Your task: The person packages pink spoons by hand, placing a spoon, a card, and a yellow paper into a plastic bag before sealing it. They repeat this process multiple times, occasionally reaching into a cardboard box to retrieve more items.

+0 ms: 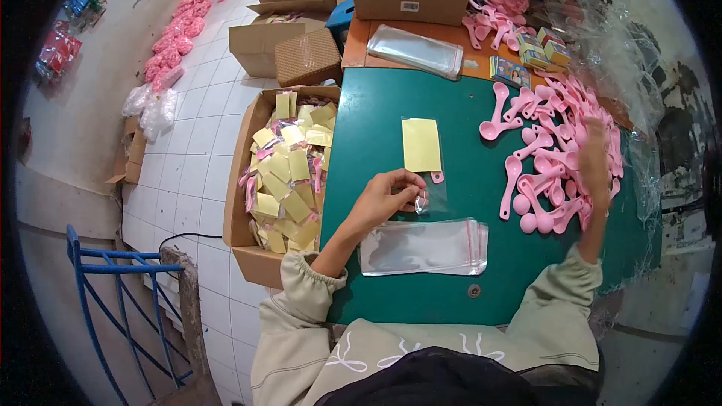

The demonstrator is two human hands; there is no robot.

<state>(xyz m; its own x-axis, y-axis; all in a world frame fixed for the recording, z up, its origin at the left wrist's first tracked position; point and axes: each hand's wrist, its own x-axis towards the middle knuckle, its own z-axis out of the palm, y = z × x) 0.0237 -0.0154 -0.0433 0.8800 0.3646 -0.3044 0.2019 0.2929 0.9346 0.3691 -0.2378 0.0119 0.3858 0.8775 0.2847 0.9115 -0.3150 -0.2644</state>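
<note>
My left hand (392, 197) is closed in a pinch on the lower end of a clear plastic bag (435, 197). Inside that bag lie a yellow card (421, 146) and part of a pink spoon (438, 177). Just below are flat, clear plastic bags (423, 248) in a stack. On the right, my right hand (594, 162) is smeared by motion over a heap of pink measuring spoons (535, 173); its fingers cannot be made out.
Left of the green table (361, 128) stands a carton (239, 214) full of bagged cards and spoons. More clear bags (415, 51), small card stacks (545, 49) and a brown box (410, 4) are at the back. Crumpled plastic (639, 105) hangs at the right.
</note>
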